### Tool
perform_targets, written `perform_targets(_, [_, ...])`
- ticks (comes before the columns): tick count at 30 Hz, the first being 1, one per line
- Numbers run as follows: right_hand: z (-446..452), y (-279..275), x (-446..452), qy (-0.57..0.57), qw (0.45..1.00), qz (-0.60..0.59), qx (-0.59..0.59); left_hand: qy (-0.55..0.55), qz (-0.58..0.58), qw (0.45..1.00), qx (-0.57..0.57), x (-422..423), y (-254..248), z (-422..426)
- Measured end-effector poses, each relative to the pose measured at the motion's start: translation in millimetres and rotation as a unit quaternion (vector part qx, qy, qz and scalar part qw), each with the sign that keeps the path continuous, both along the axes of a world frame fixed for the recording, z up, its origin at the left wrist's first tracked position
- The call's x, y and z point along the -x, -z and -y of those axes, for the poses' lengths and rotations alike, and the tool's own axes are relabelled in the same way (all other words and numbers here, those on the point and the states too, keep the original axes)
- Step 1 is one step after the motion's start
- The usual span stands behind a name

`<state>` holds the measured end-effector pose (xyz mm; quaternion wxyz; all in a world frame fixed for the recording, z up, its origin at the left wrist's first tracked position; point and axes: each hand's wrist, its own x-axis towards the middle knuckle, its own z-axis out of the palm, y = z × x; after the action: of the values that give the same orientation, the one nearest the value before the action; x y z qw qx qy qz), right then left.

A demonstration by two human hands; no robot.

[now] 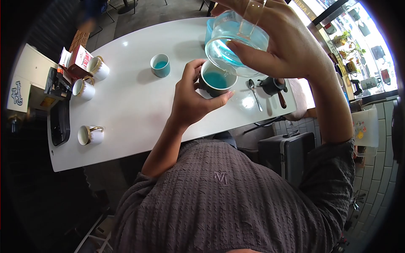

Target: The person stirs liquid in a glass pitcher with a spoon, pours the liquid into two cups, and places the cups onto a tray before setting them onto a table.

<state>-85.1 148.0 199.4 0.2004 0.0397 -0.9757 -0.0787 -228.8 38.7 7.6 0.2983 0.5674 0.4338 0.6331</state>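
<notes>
My left hand point(190, 95) is wrapped around a dark cup point(216, 80) with a pale inside and blue liquid in it. Above that cup, my right hand point(278, 46) grips a clear pitcher point(240, 36) holding blue liquid. The pitcher is tilted, its rim right over the cup's mouth; whether liquid is running out is hard to make out. Left of my hands stands a light blue cup point(160, 66), also with blue liquid inside. A light blue container point(208, 30) is partly hidden behind the pitcher.
White mugs with gold handles point(99, 68) stand at the table's left, beside a red box point(79, 61) and a black tray point(60, 122). A spoon point(255, 95) and a small dark pot point(272, 86) lie right of the cup. A black case point(287, 152) is below the white table point(122, 105).
</notes>
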Motion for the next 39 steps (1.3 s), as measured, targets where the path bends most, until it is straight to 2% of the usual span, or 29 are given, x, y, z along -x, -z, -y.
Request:
perform_targets(2, [2, -2, 1, 0.041, 0.999, 0.032, 0.008, 0.000, 0.001, 1.000, -0.003, 1, 0, 0])
perform_targets(5, [-7, 3, 5, 0.007, 0.999, 0.006, -0.037, -0.002, -0.001, 1.000, -0.005, 3, 0, -1])
perform_targets(11, [-9, 3, 9, 0.003, 1.000, 0.012, -0.026, -0.010, -0.002, 1.000, -0.007, 5, 0, -1])
perform_targets(14, [-13, 5, 10, -0.033, 0.998, -0.012, -0.047, -0.019, -0.014, 1.000, -0.011, 6, -1, 0])
perform_targets(20, [-11, 2, 15, 0.007, 1.000, 0.023, -0.016, -0.031, -0.025, 0.999, -0.021, 10, 2, -1])
perform_targets(26, [-16, 4, 18, -0.015, 1.000, 0.024, -0.002, -0.035, -0.020, 0.999, -0.019, 11, 3, -3])
perform_targets(32, [-21, 11, 18, -0.036, 0.997, 0.000, 0.075, -0.038, -0.022, 0.999, -0.031, 9, 4, -6])
perform_targets(35, [-23, 5, 16, -0.044, 0.999, -0.010, -0.024, -0.032, -0.019, 0.999, -0.032, 7, 6, -9])
perform_targets(39, [-24, 3, 12, -0.052, 0.998, -0.009, -0.044, -0.031, -0.015, 0.999, -0.027, 5, 5, -12])
